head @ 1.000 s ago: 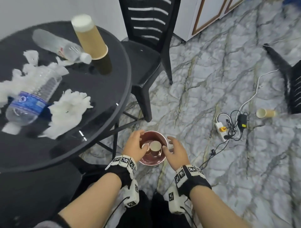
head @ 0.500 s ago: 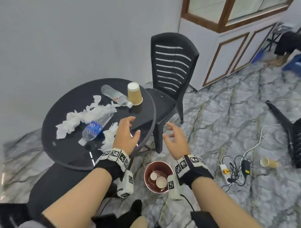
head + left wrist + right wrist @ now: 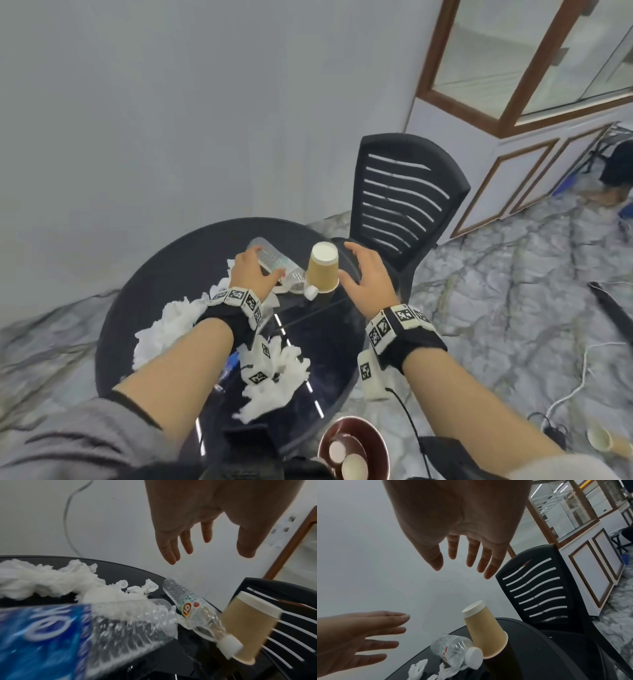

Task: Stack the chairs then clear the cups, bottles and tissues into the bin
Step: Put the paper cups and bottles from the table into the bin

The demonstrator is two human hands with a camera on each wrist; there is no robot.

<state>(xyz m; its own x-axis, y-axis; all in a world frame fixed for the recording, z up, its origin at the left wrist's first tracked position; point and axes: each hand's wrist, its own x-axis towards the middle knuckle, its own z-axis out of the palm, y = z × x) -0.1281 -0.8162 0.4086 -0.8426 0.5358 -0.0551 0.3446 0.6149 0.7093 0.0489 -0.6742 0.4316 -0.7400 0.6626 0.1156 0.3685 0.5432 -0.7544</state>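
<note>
A round black table [image 3: 154, 308] carries an upturned tan paper cup [image 3: 323, 269], a clear bottle [image 3: 291, 275] lying beside it, and crumpled tissues [image 3: 164, 329]. A blue-labelled bottle [image 3: 42, 635] lies nearer me, mostly hidden under my left forearm in the head view. My left hand [image 3: 251, 270] hovers open just above the clear bottle. My right hand [image 3: 364, 277] is open, a little to the right of the cup, touching nothing. A brown bin [image 3: 378, 442] with two cups inside stands on the floor by my feet.
A black slatted chair [image 3: 404, 198] stands upright behind the table, against the wall. Another paper cup [image 3: 599, 440] lies on the marble floor at the right beside white cables [image 3: 568, 394]. A dark chair leg [image 3: 613, 308] juts in at the right edge.
Both hands left the bin on the floor and rose over the table, the left toward the clear bottle and the right toward the cup. My view lifted from the floor to the tabletop.
</note>
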